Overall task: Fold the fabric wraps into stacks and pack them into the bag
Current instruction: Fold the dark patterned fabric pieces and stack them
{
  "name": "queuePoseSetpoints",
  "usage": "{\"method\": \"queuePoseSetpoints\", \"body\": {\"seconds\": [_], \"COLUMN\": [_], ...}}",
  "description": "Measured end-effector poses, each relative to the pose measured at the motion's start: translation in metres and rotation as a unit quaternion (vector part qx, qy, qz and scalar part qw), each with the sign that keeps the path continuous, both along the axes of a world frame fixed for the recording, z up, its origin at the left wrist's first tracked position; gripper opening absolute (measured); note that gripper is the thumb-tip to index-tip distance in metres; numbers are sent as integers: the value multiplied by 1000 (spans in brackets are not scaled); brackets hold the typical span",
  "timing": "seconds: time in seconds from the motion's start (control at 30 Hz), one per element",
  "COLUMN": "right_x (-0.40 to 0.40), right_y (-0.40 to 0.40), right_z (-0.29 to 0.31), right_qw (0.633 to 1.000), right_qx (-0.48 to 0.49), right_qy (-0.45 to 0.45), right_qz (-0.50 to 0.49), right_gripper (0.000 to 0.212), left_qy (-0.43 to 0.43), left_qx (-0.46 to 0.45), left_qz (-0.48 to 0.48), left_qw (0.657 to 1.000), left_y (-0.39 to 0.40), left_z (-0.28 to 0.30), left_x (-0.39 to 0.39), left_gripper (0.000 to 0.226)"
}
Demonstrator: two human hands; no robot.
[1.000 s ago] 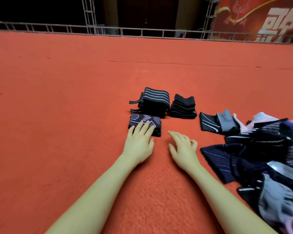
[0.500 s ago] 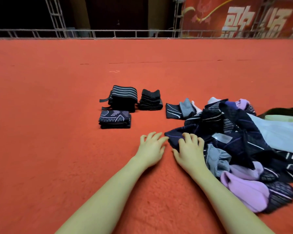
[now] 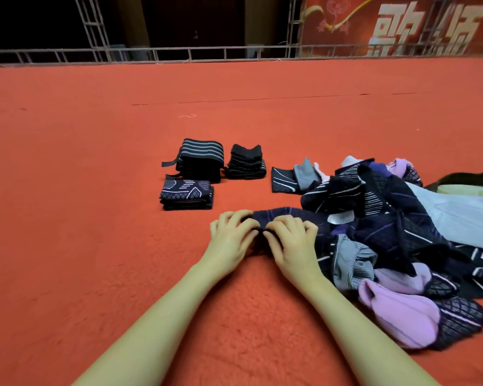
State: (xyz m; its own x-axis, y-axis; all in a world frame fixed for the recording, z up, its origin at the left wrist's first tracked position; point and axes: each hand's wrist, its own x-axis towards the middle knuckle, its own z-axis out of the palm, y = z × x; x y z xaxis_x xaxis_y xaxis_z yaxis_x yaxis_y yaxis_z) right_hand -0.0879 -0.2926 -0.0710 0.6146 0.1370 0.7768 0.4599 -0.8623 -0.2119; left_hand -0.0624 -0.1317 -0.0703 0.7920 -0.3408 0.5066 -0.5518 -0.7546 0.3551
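Both hands have advanced from bare carpet onto a dark navy wrap (image 3: 287,215) at the near edge of the loose pile (image 3: 396,232). Left hand (image 3: 232,235) and right hand (image 3: 290,240) curl closed on its end, side by side, likely to draw it clear for folding. Three folded stacks (image 3: 201,160) sit beyond on the carpet (image 3: 95,218), kept apart from the pile.

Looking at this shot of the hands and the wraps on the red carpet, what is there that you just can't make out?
All in the head view:
- The bag: cut off by the right edge, partly behind the loose pile.
- Wraps low in that pile: buried, so no count.
- Fingertips of the left hand and right hand: curled into the dark wrap.
- Banner lettering: cropped and blurred.
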Motion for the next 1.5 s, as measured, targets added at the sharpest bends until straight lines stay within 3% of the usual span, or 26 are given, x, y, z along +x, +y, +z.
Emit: {"method": "queuePoseSetpoints", "body": {"seconds": [0.13,0.37,0.43,0.57,0.67,0.77,0.9,1.0,1.2,1.23,1.37,1.5], "right_x": [1,-2,-2,-5,-10,-17,-23,-21,-24,-26,-32,-28], "right_y": [18,65,83,114,129,129,104,73,26,24,22,23], "right_z": [-8,-9,-5,-5,-12,-17,-13,-16,-21,-22,-24,-29], "right_qw": [995,992,991,988,983,979,993,993,963,958,949,955], "right_qx": [-85,-74,-64,-54,-71,-82,-26,-51,-94,-97,-87,-64], "right_qy": [25,8,12,29,79,116,97,97,139,152,164,148], "right_qz": [41,101,116,142,150,145,65,-41,-210,-224,-254,-247], "right_gripper": [27,20,21,28,39,50,33,33,23,29,39,38], "left_qy": [4,-20,-6,103,136,121,88,12,168,200,277,280], "left_qx": [-24,26,55,55,16,43,66,78,140,147,188,244], "left_qz": [31,51,48,46,65,84,97,113,131,134,140,104], "left_qw": [999,998,997,992,988,988,989,990,967,959,932,923], "left_y": [40,106,125,154,163,163,144,117,54,45,22,23], "left_z": [-11,-6,-3,-2,-2,-2,0,0,6,5,0,-1], "left_x": [-7,-18,-23,-41,-50,-57,-64,-68,-69,-69,-68,-61], "left_gripper": [22,19,30,67,73,76,64,46,48,50,55,51]}}
